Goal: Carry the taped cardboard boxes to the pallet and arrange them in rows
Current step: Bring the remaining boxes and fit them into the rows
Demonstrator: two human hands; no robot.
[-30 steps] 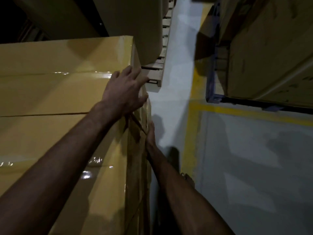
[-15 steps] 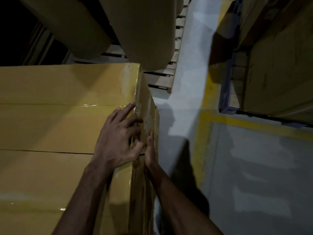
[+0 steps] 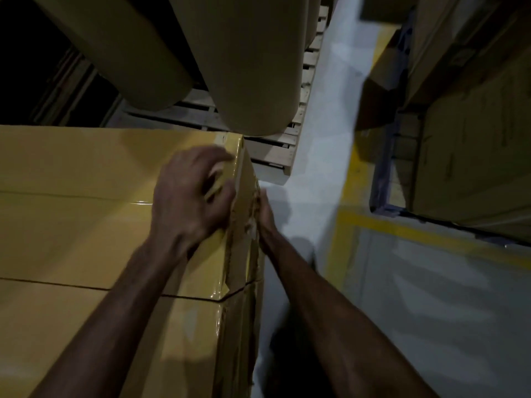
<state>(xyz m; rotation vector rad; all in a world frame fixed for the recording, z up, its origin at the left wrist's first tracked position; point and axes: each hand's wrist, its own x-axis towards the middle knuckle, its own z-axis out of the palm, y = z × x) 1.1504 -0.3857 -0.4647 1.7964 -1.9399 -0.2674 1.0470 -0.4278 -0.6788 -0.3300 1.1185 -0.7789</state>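
The left hand is resting on top of the far box at its right edge, fingers bent and blurred; whether they are hooking the edge cannot be told. The right hand is pressing flat against that box's side, fingers straight and pointing up. Two taped boxes are lying edge to edge, the near box under both forearms. Beyond them a wooden pallet is carrying two large brown rolls, while a blue pallet at right is holding stacked cartons.
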